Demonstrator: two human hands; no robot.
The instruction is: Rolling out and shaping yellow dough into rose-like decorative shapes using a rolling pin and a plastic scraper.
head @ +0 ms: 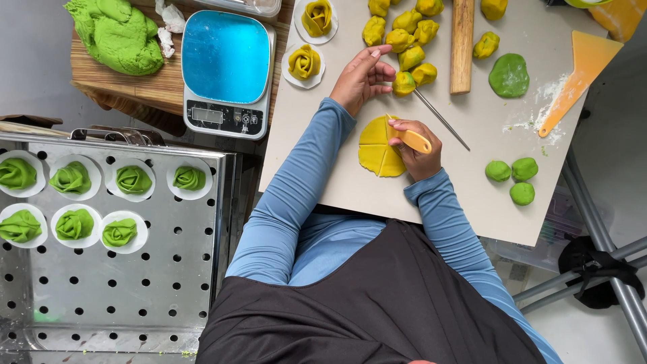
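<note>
At the far left stands a perforated metal tray (168, 269) with seven green dough roses (73, 178), each on a small white paper round. Behind it, on a wooden board (145, 84), lies a big lump of green dough (116, 34), and just beside the lump is a kitchen scale (226, 71) with a blue top.

On the pale work board (472, 202), two yellow dough roses (304, 62) sit on paper rounds. The left hand (360, 77) rests near them with its fingers loosely spread, holding nothing, the fingertips close to a heap of small yellow dough pieces (404, 34).

In the middle lies the yellow dough disc (379, 152), flat on the board and already marked into quarters. The right hand (414, 145) closes its fingers around a yellow plastic cutter (412, 139) and presses its edge on the right side of the disc. I judge that the cutting step is in hand; the next move seems to call for a straight, firm press, with the disc kept from sliding.

Further right are a thin metal stick (441, 120), a wooden rolling pin (462, 44), a flat green dough round (509, 74), three small green balls (512, 178) and an orange scraper (576, 77) in some flour.
</note>
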